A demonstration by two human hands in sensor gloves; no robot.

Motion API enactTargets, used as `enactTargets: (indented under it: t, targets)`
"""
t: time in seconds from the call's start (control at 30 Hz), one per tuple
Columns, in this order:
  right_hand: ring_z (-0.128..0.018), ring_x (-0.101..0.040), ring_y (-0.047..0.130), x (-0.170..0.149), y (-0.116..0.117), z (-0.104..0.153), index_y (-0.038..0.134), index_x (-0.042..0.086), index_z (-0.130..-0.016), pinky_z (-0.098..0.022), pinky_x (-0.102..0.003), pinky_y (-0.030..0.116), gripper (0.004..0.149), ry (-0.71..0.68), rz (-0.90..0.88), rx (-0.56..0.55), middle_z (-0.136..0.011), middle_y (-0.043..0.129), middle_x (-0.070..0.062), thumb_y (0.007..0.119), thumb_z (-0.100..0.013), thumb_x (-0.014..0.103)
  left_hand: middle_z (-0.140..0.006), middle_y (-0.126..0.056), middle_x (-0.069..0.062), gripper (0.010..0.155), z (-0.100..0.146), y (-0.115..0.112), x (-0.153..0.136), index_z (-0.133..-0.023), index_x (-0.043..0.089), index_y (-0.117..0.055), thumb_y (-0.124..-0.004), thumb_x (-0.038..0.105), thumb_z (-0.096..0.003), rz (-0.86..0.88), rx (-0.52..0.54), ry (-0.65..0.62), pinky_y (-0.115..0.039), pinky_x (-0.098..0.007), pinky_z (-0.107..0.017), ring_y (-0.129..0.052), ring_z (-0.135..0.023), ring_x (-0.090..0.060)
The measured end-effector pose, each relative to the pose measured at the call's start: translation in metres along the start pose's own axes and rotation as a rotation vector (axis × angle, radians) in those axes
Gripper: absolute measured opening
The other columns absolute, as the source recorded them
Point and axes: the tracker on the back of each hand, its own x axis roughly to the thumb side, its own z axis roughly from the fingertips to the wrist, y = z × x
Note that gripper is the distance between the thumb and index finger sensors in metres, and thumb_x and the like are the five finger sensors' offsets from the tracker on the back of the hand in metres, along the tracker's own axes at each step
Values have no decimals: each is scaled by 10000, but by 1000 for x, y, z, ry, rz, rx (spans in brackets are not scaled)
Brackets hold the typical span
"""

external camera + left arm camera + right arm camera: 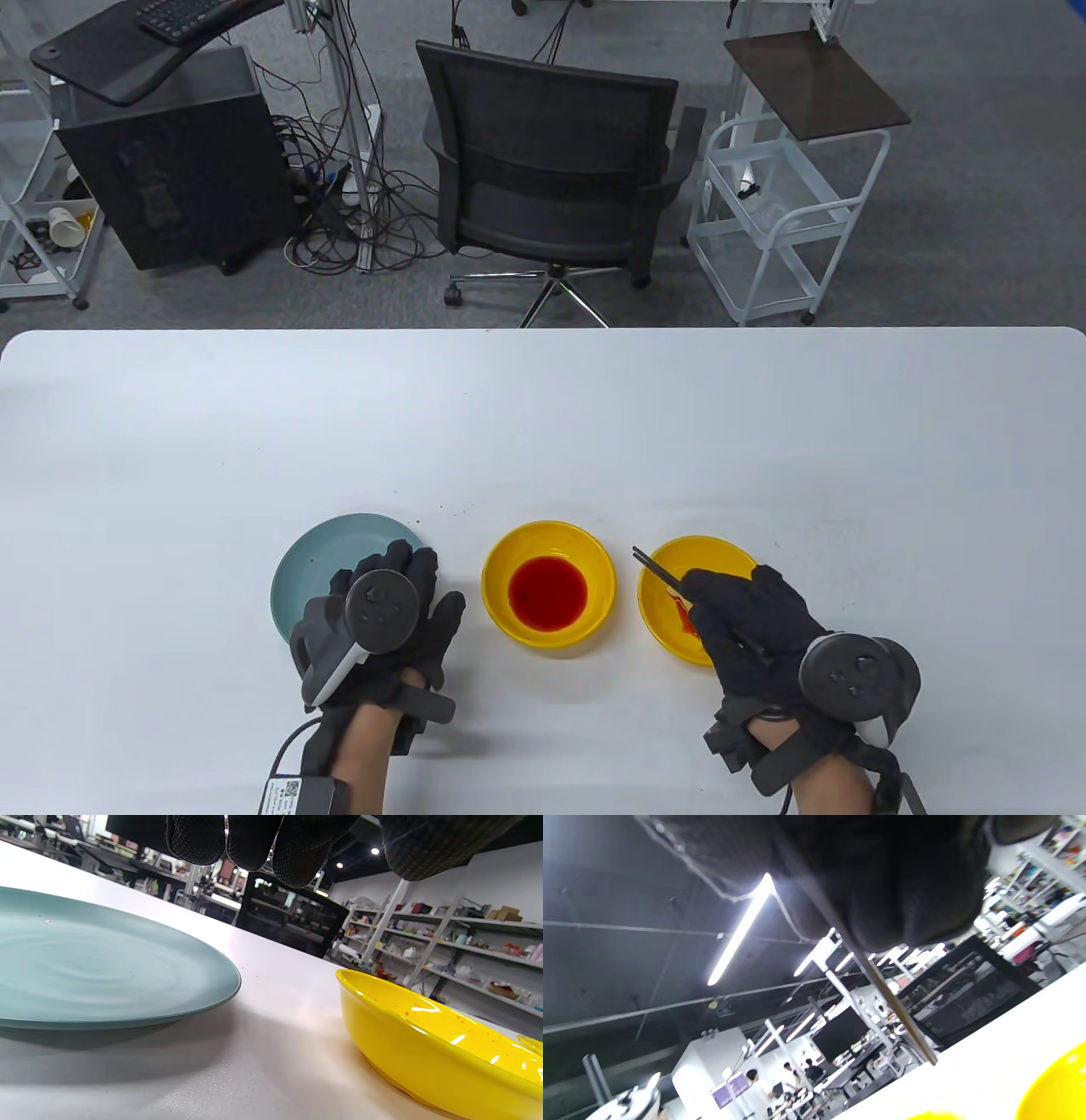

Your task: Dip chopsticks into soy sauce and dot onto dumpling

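Currently the right hand grips the chopsticks over the right-hand yellow bowl, tips pointing toward the sauce bowl of red liquid. Left of that bowl, the left hand rests flat, fingers spread, on the teal plate.

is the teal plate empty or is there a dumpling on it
Empty, as far as visible: the teal plate shows a bare surface in the left wrist view, though the left hand covers part from above.
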Motion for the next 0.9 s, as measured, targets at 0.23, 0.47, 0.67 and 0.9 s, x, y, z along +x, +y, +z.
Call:
enactTargets:
  t: [0.23,0.47,0.67,0.9]
  targets:
    - [-585,-396,979,10,38,1,859,175,-827,-653,-746,554,499,-44,81,146,-782,972,-112,769,-429,462,-1158,-545,-78,735,0,0,0,-1072,192,-653,-726,609,-471,1,-7,2,-407,-715,-719,-616,-1030,-461]
    - [-616,-374,983,9,66,4,853,211,-840,-658,-733,558,505,-50,186,237,-815,970,-75,790,-410,469,-1158,-544,-78,737,-1,0,1,-1073,191,-652,-727,610,-471,-4,-8,1,-406,-716,-718,-615,-1030,-461]
    - [-622,-367,986,7,73,5,864,217,-833,-659,-731,558,501,-39,210,272,-810,979,-70,797,-406,470,-1158,-545,-79,735,-1,0,0,-1072,192,-653,-727,609,-471,-2,-9,4,-407,-716,-717,-615,-1031,-459]
    - [-622,-366,989,8,73,4,870,220,-828,-660,-730,558,498,-36,208,281,-810,982,-67,798,-404,471,-1159,-542,-79,738,-1,-1,0,-1075,190,-650,-727,609,-472,1,-17,7,-405,-716,-718,-613,-1031,-461]
